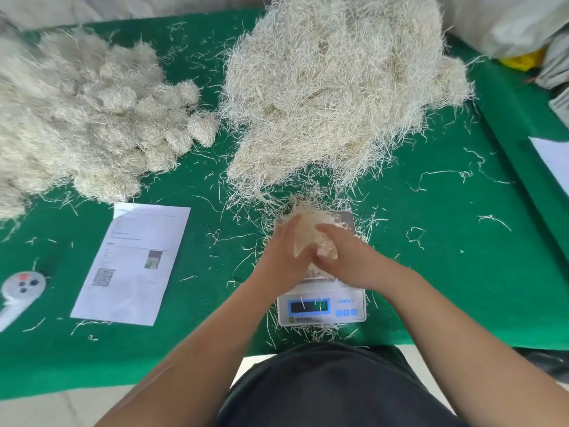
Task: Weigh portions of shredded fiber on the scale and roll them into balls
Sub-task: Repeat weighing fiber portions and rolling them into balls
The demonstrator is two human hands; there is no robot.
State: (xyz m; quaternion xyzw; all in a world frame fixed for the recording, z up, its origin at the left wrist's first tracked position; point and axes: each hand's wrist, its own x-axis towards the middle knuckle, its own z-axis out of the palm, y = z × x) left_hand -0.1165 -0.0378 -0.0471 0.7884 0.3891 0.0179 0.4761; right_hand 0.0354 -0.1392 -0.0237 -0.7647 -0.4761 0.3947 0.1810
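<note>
Both hands meet over the pan of a small digital scale that sits near the front edge of a green felt-covered table. Between the palms is a pale clump of shredded fiber, held just above or on the scale's platform; the hands hide the contact, so I cannot tell which. The left hand lies against the clump's left side with its fingers stretched out and pressed flat to the fiber. The right hand cups the clump from the right, fingers curved over its top and side, apparently wrapping it. The scale's display glows with green digits, too blurred to read. Directly behind the scale rises a large loose heap of fiber, its strands spilling down to touch the back of the scale. To the far left lies a pile of rolled fiber balls, well apart from the scale. A printed sheet with a QR code lies flat between that pile and the table's front edge, and a grey handheld remote with buttons rests left of the sheet. Stray strands litter the felt all around.
</note>
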